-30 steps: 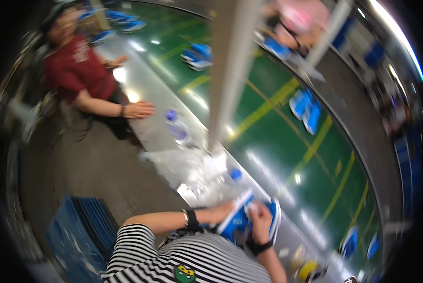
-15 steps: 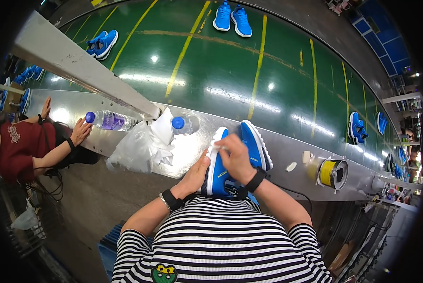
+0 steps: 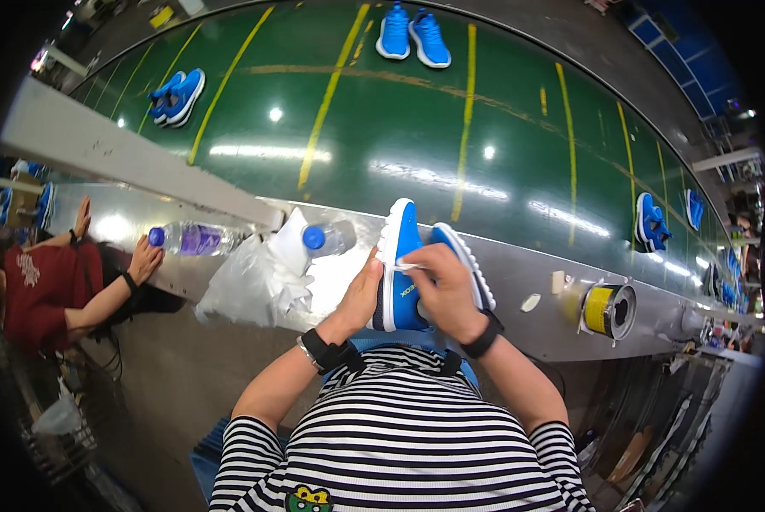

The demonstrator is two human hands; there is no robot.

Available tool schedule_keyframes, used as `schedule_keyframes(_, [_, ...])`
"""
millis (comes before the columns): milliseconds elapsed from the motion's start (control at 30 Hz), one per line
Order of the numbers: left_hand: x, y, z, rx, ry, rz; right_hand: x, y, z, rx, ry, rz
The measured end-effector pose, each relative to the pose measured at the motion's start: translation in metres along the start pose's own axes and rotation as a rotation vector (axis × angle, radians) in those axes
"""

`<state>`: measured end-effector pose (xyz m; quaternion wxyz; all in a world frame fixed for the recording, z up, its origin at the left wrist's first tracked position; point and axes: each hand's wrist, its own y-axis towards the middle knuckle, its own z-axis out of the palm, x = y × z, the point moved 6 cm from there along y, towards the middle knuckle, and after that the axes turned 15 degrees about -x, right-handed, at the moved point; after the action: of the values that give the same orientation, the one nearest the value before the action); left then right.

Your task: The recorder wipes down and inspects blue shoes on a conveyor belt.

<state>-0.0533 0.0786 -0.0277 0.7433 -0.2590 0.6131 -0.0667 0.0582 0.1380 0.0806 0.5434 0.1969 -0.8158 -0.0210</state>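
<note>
Blue shoe [image 3: 397,273] sits center frame, tipped on its side at the near edge of the steel ledge [image 3: 519,273], sole rim facing left. Left hand [image 3: 361,294] wraps the sole side, closed on it. Right hand [image 3: 445,290] pinches a thin white strip [image 3: 406,266] against the upper; second blue shoe [image 3: 464,260] is partly hidden behind it.

Risks: shoe overhangs the ledge, so a loosened grip could drop it into the lap. Crumpled plastic bag [image 3: 250,282] and capped bottle [image 3: 324,239] lie just left of center; an elbow swing could knock them. Strip could tear or slip from the pinch.
</note>
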Motion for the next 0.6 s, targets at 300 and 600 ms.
schedule_keyframes(300, [-0.024, 0.046, 0.005, -0.105, -0.203, 0.001, 0.01, -0.054, -0.029, 0.192, -0.022, -0.097])
schedule_keyframes(600, [-0.046, 0.043, 0.032, -0.128, -0.607, -0.209, 0.006, -0.032, -0.016, -0.003, -0.402, -0.381])
